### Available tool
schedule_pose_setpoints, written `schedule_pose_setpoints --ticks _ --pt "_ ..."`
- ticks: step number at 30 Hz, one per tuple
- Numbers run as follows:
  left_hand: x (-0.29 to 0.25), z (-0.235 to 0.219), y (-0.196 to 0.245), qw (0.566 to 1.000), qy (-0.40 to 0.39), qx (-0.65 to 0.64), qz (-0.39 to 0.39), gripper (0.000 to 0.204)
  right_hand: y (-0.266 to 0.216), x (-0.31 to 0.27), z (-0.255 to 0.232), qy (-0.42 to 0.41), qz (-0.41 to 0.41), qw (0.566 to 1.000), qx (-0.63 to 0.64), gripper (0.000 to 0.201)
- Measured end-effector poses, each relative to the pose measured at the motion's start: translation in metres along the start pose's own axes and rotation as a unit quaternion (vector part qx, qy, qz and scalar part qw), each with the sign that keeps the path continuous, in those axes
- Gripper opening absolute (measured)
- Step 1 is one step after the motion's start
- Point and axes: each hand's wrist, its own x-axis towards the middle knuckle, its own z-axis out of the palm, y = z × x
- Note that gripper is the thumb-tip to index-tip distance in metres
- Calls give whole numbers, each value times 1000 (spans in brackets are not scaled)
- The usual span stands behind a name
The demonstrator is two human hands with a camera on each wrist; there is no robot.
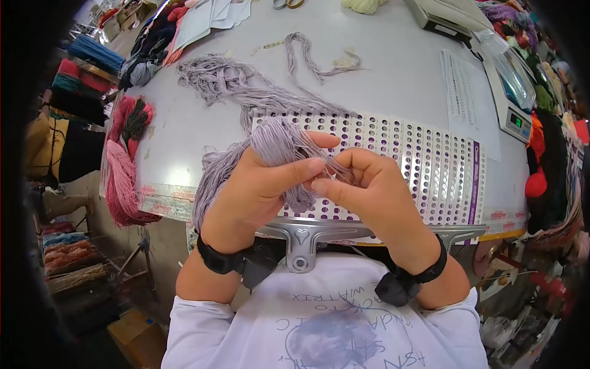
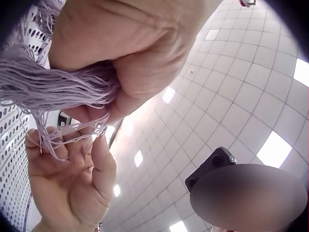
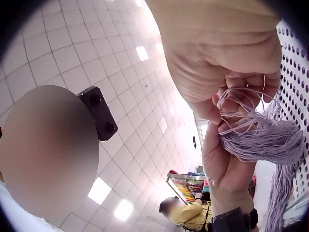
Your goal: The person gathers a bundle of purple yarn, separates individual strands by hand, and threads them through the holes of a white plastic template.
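Note:
A thick bundle of lilac-grey yarn [image 1: 278, 142] hangs over the left hand [image 1: 261, 184], whose thumb and fingers grip it above the perforated white board [image 1: 393, 166]. Close beside it, the right hand [image 1: 375, 190] pinches a few thin strands at the bundle's right side. In the left wrist view the yarn [image 2: 53, 87] passes into the left hand [image 2: 130, 53], with loose strands running over the fingers of the right hand [image 2: 72, 183]. The right wrist view shows the right hand [image 3: 222, 53] with looped strands at its fingertips, over the yarn [image 3: 265, 140] in the left hand [image 3: 229, 169].
More lilac-grey yarn [image 1: 215, 80] lies on the table [image 1: 393, 67] behind the board, with a separate strand [image 1: 301, 58] farther back. Pink yarn [image 1: 123, 178] hangs at the left edge. A scale [image 1: 515, 123] and printed sheet [image 1: 458, 86] are at right. A metal bracket [image 1: 301, 237] stands in front.

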Motion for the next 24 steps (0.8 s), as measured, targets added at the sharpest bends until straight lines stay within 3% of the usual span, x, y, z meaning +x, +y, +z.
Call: schedule_pose_setpoints --ticks 2,4,7,11,13,17,19,20,22,24 --pt "1 -3 -3 1000 0 15 8 32 6 3 -2 10 1 1000 0 11" --pt "2 -10 -2 999 -44 15 27 32 15 7 -5 27 -122 992 -14 9" --pt "1 -11 1 999 -33 -14 9 34 2 3 -5 45 -57 996 58 10" --pt "0 -3 1 1000 -7 -11 17 37 -4 2 -1 21 -42 996 72 13" --pt "0 2 2 999 -24 -25 14 37 -10 0 0 -16 0 992 -126 15" --pt "1 -4 1 999 -29 -25 7 37 -11 1 2 -22 41 975 -216 17" --pt "2 -8 0 999 -21 -24 -8 38 2 2 -1 2 -132 975 -178 21" --pt "6 -19 -2 999 -21 -24 -6 38 0 3 -4 1 -133 975 -178 21" --pt "12 -52 -2 968 -240 -12 -72 38 -4 0 -20 -52 -16 995 87 23" --pt "-2 -55 17 977 -206 -6 -54 22 -21 -22 -62 -147 3 966 211 25"
